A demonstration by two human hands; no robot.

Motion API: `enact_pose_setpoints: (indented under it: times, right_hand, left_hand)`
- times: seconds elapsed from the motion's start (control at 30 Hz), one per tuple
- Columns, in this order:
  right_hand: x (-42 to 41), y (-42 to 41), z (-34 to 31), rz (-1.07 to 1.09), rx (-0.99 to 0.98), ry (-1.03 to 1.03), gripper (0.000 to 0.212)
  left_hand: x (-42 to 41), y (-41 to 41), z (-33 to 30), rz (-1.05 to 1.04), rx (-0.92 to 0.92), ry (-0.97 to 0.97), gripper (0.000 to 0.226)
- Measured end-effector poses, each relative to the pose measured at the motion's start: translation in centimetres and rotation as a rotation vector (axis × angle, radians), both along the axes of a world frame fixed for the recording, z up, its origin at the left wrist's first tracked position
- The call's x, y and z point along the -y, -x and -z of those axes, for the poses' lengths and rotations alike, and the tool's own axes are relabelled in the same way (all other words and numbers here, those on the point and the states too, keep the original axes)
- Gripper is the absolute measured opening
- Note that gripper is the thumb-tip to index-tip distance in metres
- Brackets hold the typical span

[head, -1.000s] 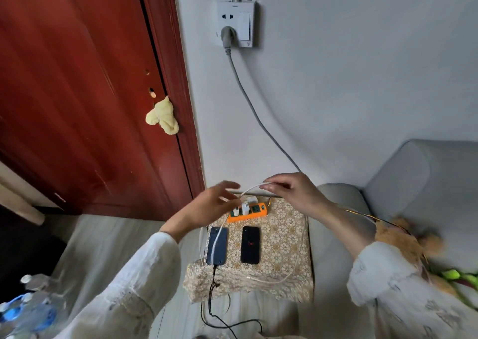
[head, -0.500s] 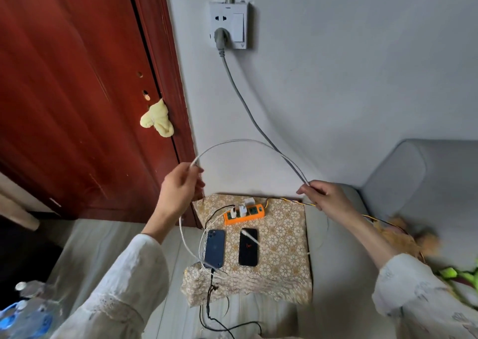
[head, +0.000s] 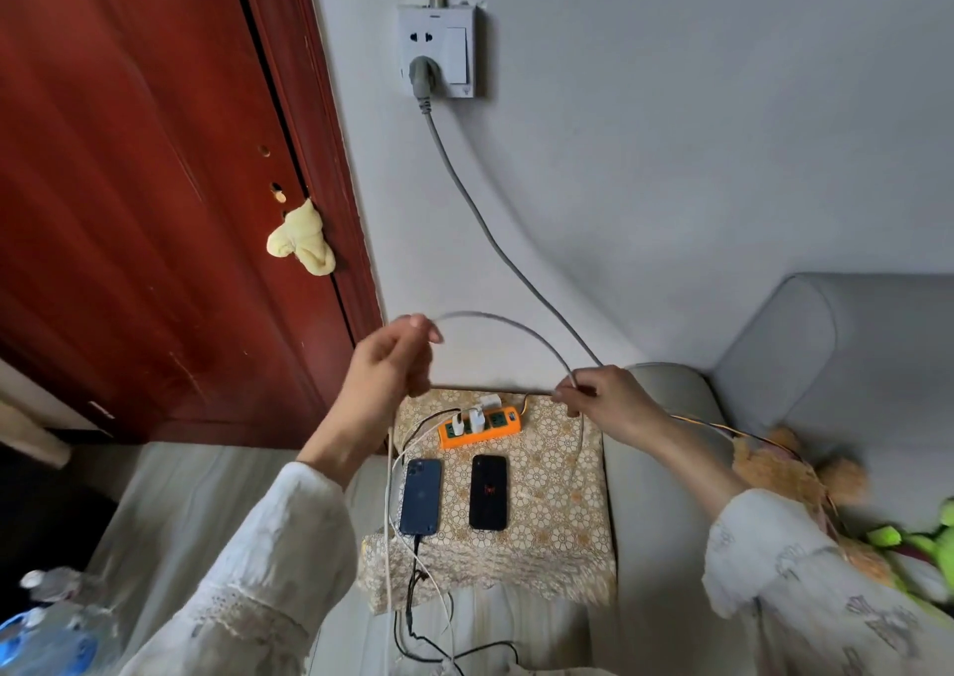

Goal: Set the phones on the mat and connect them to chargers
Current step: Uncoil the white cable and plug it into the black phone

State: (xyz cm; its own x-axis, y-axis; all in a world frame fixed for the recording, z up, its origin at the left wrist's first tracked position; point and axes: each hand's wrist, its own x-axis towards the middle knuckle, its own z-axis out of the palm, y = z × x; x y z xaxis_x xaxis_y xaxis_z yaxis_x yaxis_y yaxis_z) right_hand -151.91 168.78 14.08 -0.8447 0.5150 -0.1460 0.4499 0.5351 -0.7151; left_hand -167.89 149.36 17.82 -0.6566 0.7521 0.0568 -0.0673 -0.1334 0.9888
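Observation:
Two phones lie side by side on the floral mat (head: pixel 557 495): a blue phone (head: pixel 421 496) with a dark cable plugged into its near end, and a black phone (head: pixel 488 491) with no cable in it. An orange power strip (head: pixel 495 426) with white charger plugs sits at the mat's far edge. A white charging cable (head: pixel 508 325) arcs in the air between my hands. My left hand (head: pixel 388 360) pinches one part of it and my right hand (head: pixel 604 395) pinches another; the cable hangs down from both hands.
A grey cord (head: pixel 480 221) runs from the wall socket (head: pixel 436 51) down to the strip. A red door (head: pixel 129 185) with a yellow cloth (head: pixel 304 242) stands left. A grey sofa (head: pixel 805 355) with plush toys (head: pixel 784 469) is right; water bottles (head: pixel 46 624) lie lower left.
Both hands lifted the white cable off the mat and spread apart, stretching it into an arc. Since half a second ago they have drawn closer and the arc is smaller.

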Motion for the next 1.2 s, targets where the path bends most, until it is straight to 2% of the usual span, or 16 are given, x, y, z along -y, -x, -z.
enact_pose_setpoints:
  times: [0.17, 0.23, 0.3, 0.37, 0.47, 0.57, 0.67, 0.73, 0.87, 0.97, 1.03, 1.13, 1.2]
  right_hand:
    - [-1.4, -1.0, 2.0, 0.061, 0.094, -0.053, 0.027]
    - [-1.7, -0.9, 2.2, 0.102, 0.099, -0.186, 0.031]
    - [-1.8, -0.8, 1.9, 0.228, 0.05, -0.21, 0.031]
    - [-1.9, -0.5, 1.5, 0.338, -0.073, -0.002, 0.028]
    - [-1.5, 0.0, 0.2, 0.352, -0.238, 0.563, 0.015]
    - [-1.0, 0.8, -0.7, 0.307, -0.357, 1.021, 0.02]
    - [-0.6, 2.0, -1.2, 0.397, -0.504, 1.34, 0.012]
    - [-0.7, 2.9, -1.6, 0.492, -0.602, 1.458, 0.012]
    - [-1.1, 4.1, -2.3, 0.567, -0.601, 1.351, 0.02]
    - [-1.1, 4.3, -2.7, 0.617, -0.618, 1.316, 0.024]
    - [-0.6, 4.1, -2.8, 0.539, -0.579, 1.114, 0.025]
    - [1.1, 3.7, -2.3, 0.301, -0.396, 0.688, 0.019]
    - [2.5, 3.7, -1.8, 0.159, -0.297, 0.589, 0.021]
  left_hand:
    - [1.1, 1.6, 0.2, -0.292, 0.328, -0.2, 0.033]
    - [1.5, 1.8, 0.6, -0.353, 0.329, -0.185, 0.033]
    - [1.9, 1.9, 1.1, -0.309, 0.236, -0.066, 0.036]
    - [2.2, 1.7, 1.3, -0.171, 0.121, 0.121, 0.048]
    - [2.0, 0.8, 1.3, 0.094, -0.059, 0.346, 0.06]
    - [1.1, -0.8, 1.5, 0.299, -0.106, 0.364, 0.055]
    - [0.6, -2.3, 2.1, 0.483, -0.132, 0.37, 0.041]
    - [0.6, -3.0, 2.6, 0.519, -0.173, 0.385, 0.034]
    - [0.8, -2.7, 3.6, 0.468, -0.24, 0.469, 0.032]
    - [1.3, -2.4, 4.0, 0.55, -0.22, 0.594, 0.032]
    - [1.5, -2.4, 4.2, 0.541, -0.192, 0.652, 0.025]
    - [0.9, -1.8, 4.1, 0.374, -0.235, 0.691, 0.027]
    - [0.3, -1.3, 3.5, 0.195, -0.163, 0.625, 0.029]
